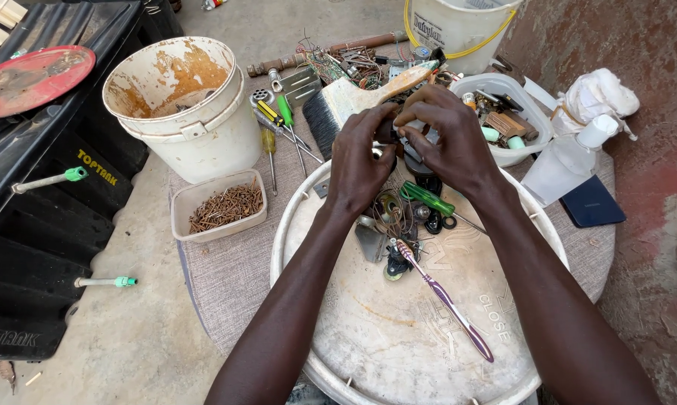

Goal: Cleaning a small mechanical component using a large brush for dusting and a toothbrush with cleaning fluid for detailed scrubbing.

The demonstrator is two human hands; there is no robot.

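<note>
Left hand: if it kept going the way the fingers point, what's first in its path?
Probably the wide paintbrush: the left hand points up and away from the person, bristles lying just past its fingertips. Depth is unclear from this one view.

light: soft even daylight | shadows: faint | glare: none | focus: sharp | edges: slight wide-angle bending

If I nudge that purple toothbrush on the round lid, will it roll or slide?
The toothbrush looks thin, light and stiff, so it would probably slide or pivot, not roll. It lies flat on the smooth lid, head beside small parts, which might snag it.
</note>
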